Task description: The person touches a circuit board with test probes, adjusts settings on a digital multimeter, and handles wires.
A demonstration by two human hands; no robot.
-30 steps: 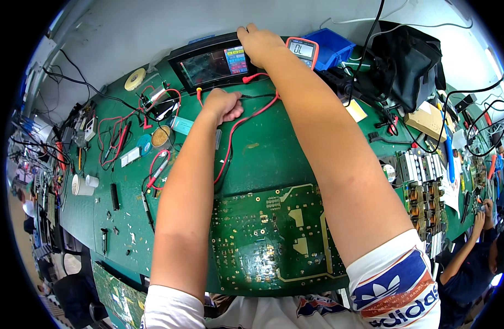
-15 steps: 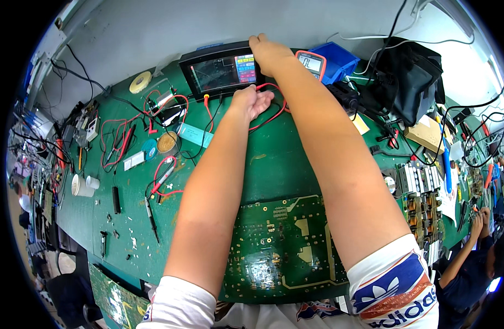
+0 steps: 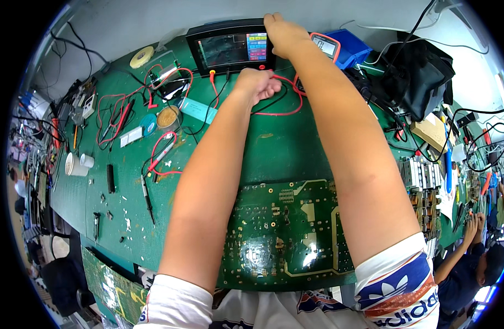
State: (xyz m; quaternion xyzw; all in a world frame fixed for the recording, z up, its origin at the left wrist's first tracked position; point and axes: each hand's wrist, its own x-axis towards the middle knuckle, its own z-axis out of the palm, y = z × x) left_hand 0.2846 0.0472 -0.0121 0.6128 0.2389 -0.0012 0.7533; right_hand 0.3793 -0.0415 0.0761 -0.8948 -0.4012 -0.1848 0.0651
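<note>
A black box-shaped tester with a lit screen (image 3: 223, 50) stands upright at the far side of the green bench. My right hand (image 3: 286, 37) grips its upper right corner, fingers wrapped over the top edge. Low on the tester's front, my left hand (image 3: 258, 86) is turned palm up with its fingers curled; whatever lies between thumb and forefinger is hidden. A red test lead (image 3: 296, 107) loops out beside that hand. Just above the hand a red socket (image 3: 262, 67) shows. An orange-ended red plug (image 3: 212, 74) and a black plug (image 3: 228, 72) sit farther left on the front.
A large green circuit board (image 3: 285, 230) lies under my forearms. Behind my right wrist are a red-edged multimeter (image 3: 324, 46) and a blue bin (image 3: 353, 48). Left are probes (image 3: 147, 200), a round tin (image 3: 168, 117) and white cups (image 3: 76, 164). A co-worker (image 3: 471, 268) works at right.
The fingers of my left hand have curled in more, and the red socket above it now shows. My right hand keeps its grip. The whole scene has shifted slightly as my head moved.
</note>
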